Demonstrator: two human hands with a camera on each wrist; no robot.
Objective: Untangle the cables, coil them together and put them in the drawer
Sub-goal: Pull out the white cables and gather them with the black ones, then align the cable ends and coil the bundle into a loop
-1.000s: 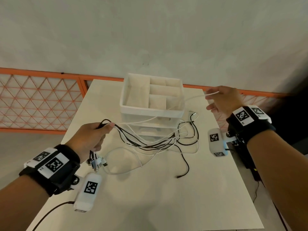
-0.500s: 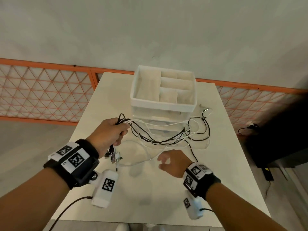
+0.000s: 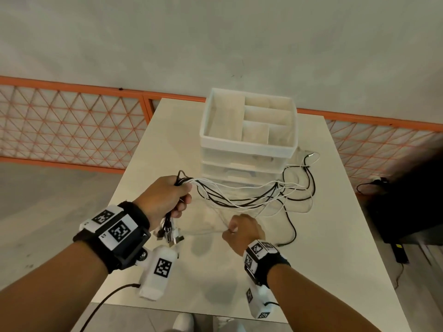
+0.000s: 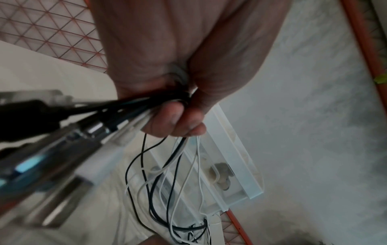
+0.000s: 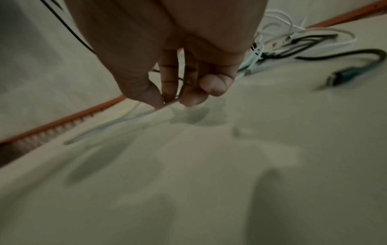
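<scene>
My left hand [image 3: 167, 200] is raised over the table and grips a bundle of black and white cables [image 3: 239, 200]. Their plug ends [image 3: 171, 234] hang below the fist. In the left wrist view the left hand [image 4: 178, 107] has its fingers curled round the cables [image 4: 167, 182], with blurred plugs in front. The strands sag rightward to a loose pile in front of the white drawer unit [image 3: 248, 149]. My right hand [image 3: 239, 230] is low over the table and pinches a thin white cable [image 5: 117, 122] between thumb and fingertips [image 5: 167, 92].
The drawer unit has an open divided tray [image 3: 211, 137] on top and its drawers look closed. A black cable end [image 3: 291, 233] trails toward the table's right side. An orange lattice fence [image 3: 72, 125] runs behind the white table [image 3: 215, 283]. A dark object [image 3: 407, 200] stands off the right edge.
My right hand came down from beside the drawer unit, where it held a white cable up, to the table's middle and pinched a white strand. My left hand kept its grip on the bundle.
</scene>
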